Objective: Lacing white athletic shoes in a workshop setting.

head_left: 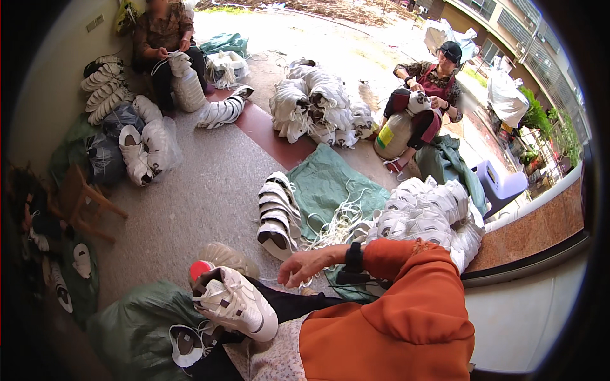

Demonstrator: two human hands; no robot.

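An orange cloth sleeve [387, 327] bulges in soft folds beside small-print floral cloth [279, 352]. Over the lap sits a tilted pale shoe [235, 305] with mesh panels, in front of a ridged clear container [227, 254]. The right hand [297, 267] hangs near the shoe, fingers loosely curled; I cannot tell whether they pinch anything, and the left hand's grip is hidden. Beyond lie nested shoes [278, 213], a crinkled green sheet [333, 174] under tangled laces [345, 220] and a lumpy white shoe pile [416, 213], partly blocked by the sleeve
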